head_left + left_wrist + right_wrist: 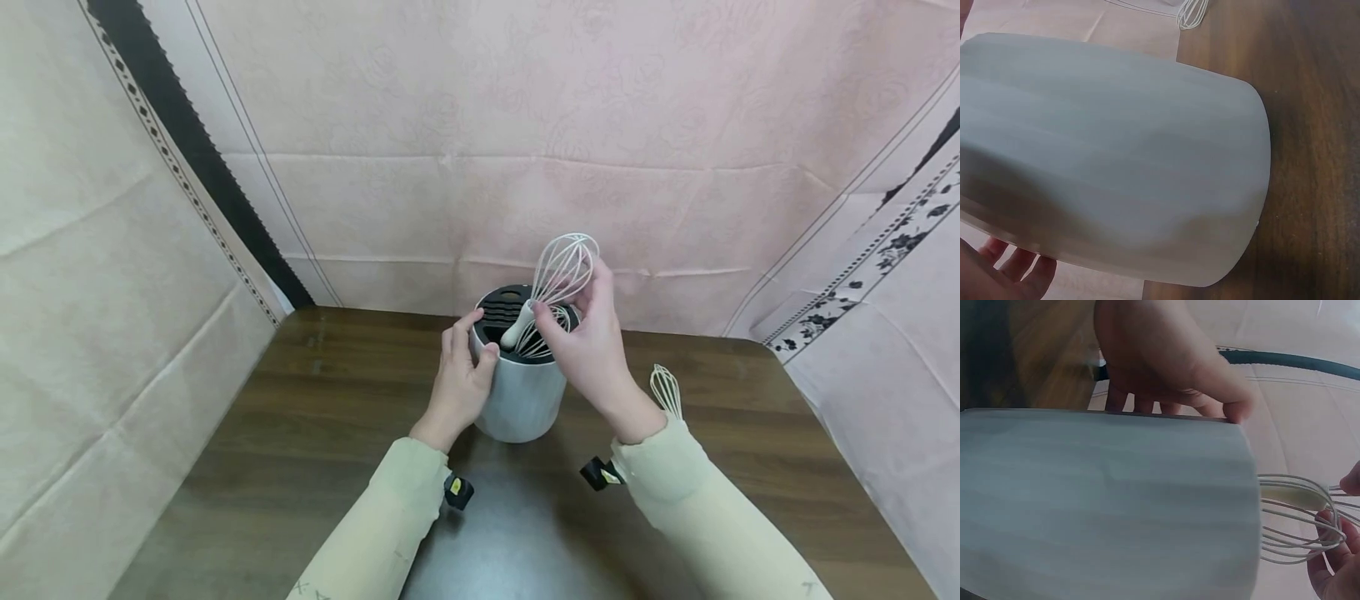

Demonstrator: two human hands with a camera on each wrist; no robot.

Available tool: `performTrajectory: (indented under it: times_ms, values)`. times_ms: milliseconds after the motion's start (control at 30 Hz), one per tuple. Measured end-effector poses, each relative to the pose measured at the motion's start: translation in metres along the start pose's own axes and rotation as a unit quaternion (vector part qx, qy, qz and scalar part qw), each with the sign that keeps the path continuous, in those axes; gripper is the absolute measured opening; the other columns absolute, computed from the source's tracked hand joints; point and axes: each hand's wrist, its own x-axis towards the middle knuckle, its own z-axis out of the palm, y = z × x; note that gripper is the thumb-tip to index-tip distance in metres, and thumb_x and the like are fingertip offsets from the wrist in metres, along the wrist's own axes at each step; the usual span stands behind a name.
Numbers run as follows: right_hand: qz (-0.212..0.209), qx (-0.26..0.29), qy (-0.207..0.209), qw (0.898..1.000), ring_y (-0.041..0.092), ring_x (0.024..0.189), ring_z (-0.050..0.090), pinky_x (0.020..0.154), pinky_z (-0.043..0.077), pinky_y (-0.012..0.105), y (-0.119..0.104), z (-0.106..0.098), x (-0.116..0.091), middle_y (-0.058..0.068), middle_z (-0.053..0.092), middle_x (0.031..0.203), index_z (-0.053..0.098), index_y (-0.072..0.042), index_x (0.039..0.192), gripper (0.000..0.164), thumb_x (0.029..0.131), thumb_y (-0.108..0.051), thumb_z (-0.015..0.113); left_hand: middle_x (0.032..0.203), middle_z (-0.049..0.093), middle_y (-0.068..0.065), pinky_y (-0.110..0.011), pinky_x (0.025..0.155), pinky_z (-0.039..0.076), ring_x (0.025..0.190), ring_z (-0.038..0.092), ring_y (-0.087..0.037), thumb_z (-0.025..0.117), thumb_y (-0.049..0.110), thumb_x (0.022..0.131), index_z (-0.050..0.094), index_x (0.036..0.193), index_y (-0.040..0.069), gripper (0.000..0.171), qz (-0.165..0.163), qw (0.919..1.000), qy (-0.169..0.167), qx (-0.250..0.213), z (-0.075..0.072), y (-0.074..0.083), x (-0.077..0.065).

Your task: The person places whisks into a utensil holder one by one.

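Whisks (pixel 550 286) number three: one held, one in one holder (pixel 521 402), one outside.

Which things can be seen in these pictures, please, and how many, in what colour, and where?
holder: one, pale grey-white with black top, standing on the table
upper whisk: one, white, in the right hand, over the holder's top
inner whisk: one, pale, wire end showing in the holder's opening
far-right whisk: one, pale, on the table, partly hidden by the right arm
table: one, brown wood-look, under everything
cloth: number of pieces unclear, pale pinkish with dark bands, behind and beside the table
wrist cameras: two, black, one at each wrist
sleeves: two, pale green, on both arms
left hand: one, bare, gripping the holder
right hand: one, bare, holding the upper whisk
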Motion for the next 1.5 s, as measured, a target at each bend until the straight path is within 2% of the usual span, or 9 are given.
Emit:
performTrajectory:
  times_ms: [233, 433, 600, 733, 933, 1133, 1267, 1367, 1500]
  values:
    - [-0.007, -0.047, -0.024, 0.999, 0.028, 0.111, 0.056, 0.100, 0.039, 0.041, 0.041, 0.004, 0.002, 0.011, 0.052, 0.127, 0.021, -0.011, 0.147, 0.079, 0.084, -0.003, 0.070, 0.139, 0.030, -0.006, -0.053, 0.092, 0.044, 0.113, 0.046, -0.024, 0.036, 0.057, 0.097, 0.020, 0.146, 0.045, 0.053, 0.001, 1.0000, 0.001, 0.003, -0.001, 0.000, -0.001]
    - [-0.018, -0.113, -0.034, 0.993, 0.023, 0.109, 0.057, 0.097, 0.040, 0.046, 0.045, 0.009, -0.001, 0.013, 0.059, 0.118, 0.021, -0.016, 0.149, 0.083, 0.084, -0.013, 0.072, 0.138, 0.030, -0.007, -0.054, 0.091, 0.044, 0.113, 0.047, -0.026, 0.038, 0.053, 0.098, 0.022, 0.146, 0.043, 0.052, 0.006, 1.0000, 0.004, 0.002, -0.001, -0.001, 0.000]
    - [-0.024, -0.145, -0.048, 0.988, 0.025, 0.107, 0.057, 0.096, 0.039, 0.048, 0.043, 0.011, -0.002, 0.013, 0.062, 0.109, 0.020, -0.019, 0.149, 0.086, 0.083, -0.016, 0.074, 0.141, 0.029, -0.007, -0.056, 0.092, 0.044, 0.115, 0.046, -0.027, 0.037, 0.054, 0.098, 0.021, 0.146, 0.043, 0.052, 0.006, 1.0000, -0.003, -0.006, 0.000, 0.000, 0.000]
    - [-0.017, -0.165, -0.059, 0.984, 0.028, 0.107, 0.056, 0.092, 0.042, 0.048, 0.041, 0.010, -0.003, 0.013, 0.060, 0.114, 0.020, -0.020, 0.150, 0.089, 0.081, -0.023, 0.077, 0.140, 0.029, -0.007, -0.055, 0.093, 0.043, 0.116, 0.045, -0.026, 0.037, 0.055, 0.098, 0.021, 0.146, 0.043, 0.052, 0.006, 1.0000, -0.001, -0.004, 0.000, 0.000, 0.000]
    - [-0.017, -0.167, -0.065, 0.984, 0.022, 0.109, 0.054, 0.089, 0.045, 0.046, 0.039, 0.009, -0.005, 0.010, 0.055, 0.123, 0.026, -0.019, 0.149, 0.090, 0.078, -0.032, 0.080, 0.138, 0.030, -0.008, -0.054, 0.094, 0.042, 0.115, 0.045, -0.026, 0.040, 0.052, 0.099, 0.022, 0.147, 0.041, 0.052, 0.010, 0.9999, 0.005, 0.003, 0.000, 0.000, 0.000]
    - [-0.035, -0.147, -0.050, 0.987, 0.024, 0.115, 0.052, 0.095, 0.042, 0.045, 0.039, 0.005, -0.007, 0.008, 0.050, 0.132, 0.031, -0.016, 0.147, 0.082, 0.080, -0.028, 0.078, 0.139, 0.030, -0.008, -0.053, 0.095, 0.042, 0.117, 0.045, -0.026, 0.040, 0.049, 0.099, 0.022, 0.147, 0.041, 0.052, 0.006, 1.0000, 0.003, -0.003, 0.000, 0.001, 0.000]
    - [-0.070, -0.143, -0.026, 0.987, 0.023, 0.111, 0.055, 0.094, 0.042, 0.045, 0.039, 0.002, -0.005, 0.007, 0.056, 0.124, 0.045, -0.012, 0.139, 0.063, 0.084, -0.023, 0.073, 0.139, 0.029, -0.008, -0.053, 0.095, 0.042, 0.117, 0.045, -0.027, 0.038, 0.050, 0.098, 0.022, 0.147, 0.041, 0.052, 0.003, 1.0000, 0.002, -0.003, 0.000, 0.002, 0.000]
    - [-0.100, -0.167, -0.022, 0.981, 0.021, 0.108, 0.056, 0.092, 0.043, 0.043, 0.037, 0.002, -0.001, 0.006, 0.060, 0.119, 0.054, -0.010, 0.132, 0.051, 0.086, -0.022, 0.072, 0.140, 0.029, -0.008, -0.054, 0.095, 0.042, 0.118, 0.044, -0.026, 0.038, 0.051, 0.098, 0.021, 0.147, 0.042, 0.052, -0.001, 1.0000, 0.000, -0.001, 0.000, 0.002, -0.001]
    - [-0.119, -0.223, -0.076, 0.965, 0.023, 0.110, 0.055, 0.094, 0.040, 0.043, 0.033, 0.005, 0.006, 0.007, 0.062, 0.120, 0.058, -0.009, 0.130, 0.048, 0.087, -0.026, 0.071, 0.138, 0.029, -0.008, -0.053, 0.094, 0.043, 0.115, 0.044, -0.025, 0.036, 0.052, 0.098, 0.021, 0.146, 0.040, 0.052, -0.002, 1.0000, 0.000, 0.006, 0.000, 0.002, 0.000]
